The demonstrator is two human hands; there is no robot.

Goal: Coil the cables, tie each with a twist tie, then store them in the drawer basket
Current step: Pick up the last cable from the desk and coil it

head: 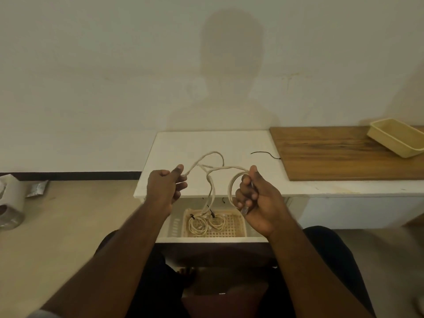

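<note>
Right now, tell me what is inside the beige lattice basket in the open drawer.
Two coiled white cables, each tied with a black twist tie, lie in the basket. Its far edge is hidden under the tabletop.

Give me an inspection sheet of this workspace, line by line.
Surface: white desk top, with a wooden board on its right part.
Job's things: drawer basket in the open drawer holds two coiled, tied cables; a black twist tie lies on the desk.
Clutter: yellow tray on the board.
Grippers: left hand pinches the loose cable; right hand grips its started coil.
Cables: white cable partly coiled, its slack strung between the hands.
Surroundings: plain wall, packaging on the floor at left.
</note>
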